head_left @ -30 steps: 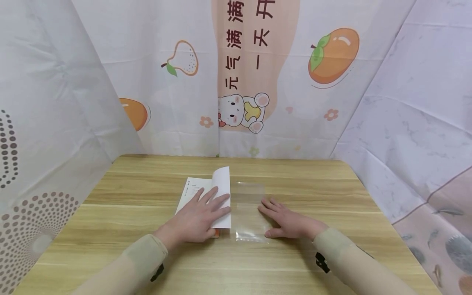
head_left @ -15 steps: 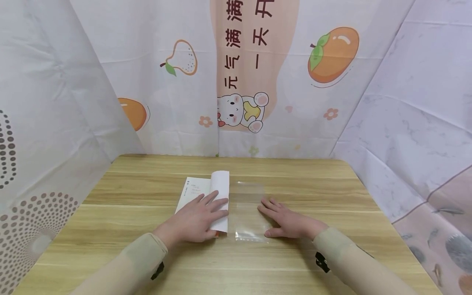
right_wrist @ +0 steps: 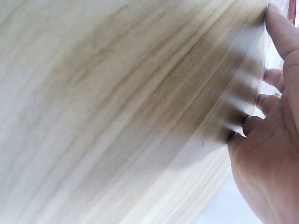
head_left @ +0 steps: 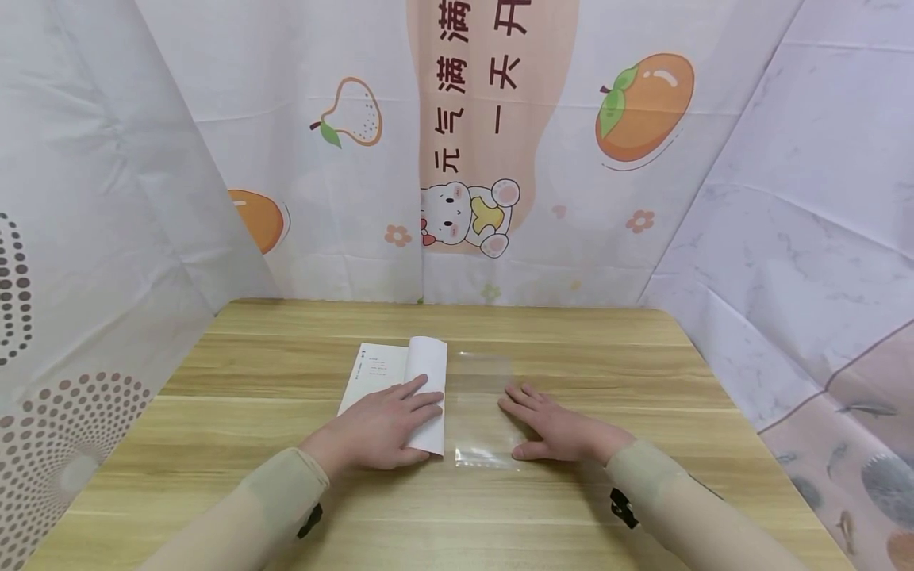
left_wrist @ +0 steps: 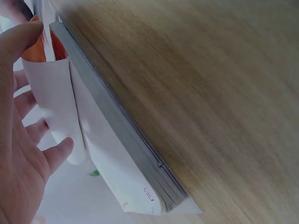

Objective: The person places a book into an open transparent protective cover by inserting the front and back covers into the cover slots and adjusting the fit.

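A book (head_left: 373, 369) lies on the table, its page block showing side-on in the left wrist view. Along its right side a white sheet (head_left: 430, 361) curls over, with orange showing inside the curl (left_wrist: 36, 50) in that view. My left hand (head_left: 378, 428) rests on this curled sheet, fingers spread and fairly straight, thumb at its near edge. To the right of the book lies a flat, clear plastic sleeve (head_left: 481, 408). My right hand (head_left: 553, 424) touches the sleeve's right edge with spread fingers and thumb.
The wood-grain table (head_left: 571, 507) extends around both hands. White printed curtains (head_left: 571, 262) hang behind it and at both sides. A narrow strip of tabletop separates the book from the sleeve.
The curled sheet has come down at its far end, and its near edge has shifted slightly toward me. My left fingers moved a little with it. My right hand stays on the sleeve.
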A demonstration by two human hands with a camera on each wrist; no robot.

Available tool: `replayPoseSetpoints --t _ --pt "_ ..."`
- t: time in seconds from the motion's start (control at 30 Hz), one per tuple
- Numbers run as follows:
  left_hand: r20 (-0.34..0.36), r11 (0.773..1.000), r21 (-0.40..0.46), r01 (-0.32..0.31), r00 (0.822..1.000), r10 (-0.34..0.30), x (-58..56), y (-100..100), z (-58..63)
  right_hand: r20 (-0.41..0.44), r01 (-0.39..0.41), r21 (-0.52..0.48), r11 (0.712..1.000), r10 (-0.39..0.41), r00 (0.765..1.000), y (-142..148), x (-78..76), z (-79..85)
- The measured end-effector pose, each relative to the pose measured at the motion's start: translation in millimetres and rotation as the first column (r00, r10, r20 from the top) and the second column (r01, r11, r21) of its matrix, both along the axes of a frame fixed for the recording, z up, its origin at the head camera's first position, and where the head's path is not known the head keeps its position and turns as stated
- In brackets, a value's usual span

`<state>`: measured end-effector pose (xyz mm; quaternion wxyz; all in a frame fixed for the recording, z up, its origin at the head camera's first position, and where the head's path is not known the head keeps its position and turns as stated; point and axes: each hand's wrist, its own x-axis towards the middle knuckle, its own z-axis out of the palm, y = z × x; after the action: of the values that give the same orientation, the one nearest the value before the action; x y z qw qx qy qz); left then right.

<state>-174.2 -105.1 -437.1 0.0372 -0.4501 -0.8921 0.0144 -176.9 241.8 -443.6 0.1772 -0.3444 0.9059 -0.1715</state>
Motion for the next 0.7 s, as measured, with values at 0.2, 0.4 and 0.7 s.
replayPoseSetpoints --t 0.2,0.4,0.7 --pt "0.002 1.0 -0.002 0.004 1.0 -0.004 -0.7 0.3 0.0 -0.001 0.007 0.002 1.0 -0.007 1.0 -0.4 0.0 -0.9" --pt "0.016 1.0 -0.012 0.002 1.0 -0.002 -1.1 0.9 -1.1 0.0 0.005 0.002 1.0 -0.005 1.0 -1.1 -0.3 0.3" --pt "0.052 1.0 0.01 0.01 0.999 -0.01 -0.1 0.4 -1.4 0.004 0.0 0.003 1.0 0.0 1.0 0.6 -0.2 -1.2"
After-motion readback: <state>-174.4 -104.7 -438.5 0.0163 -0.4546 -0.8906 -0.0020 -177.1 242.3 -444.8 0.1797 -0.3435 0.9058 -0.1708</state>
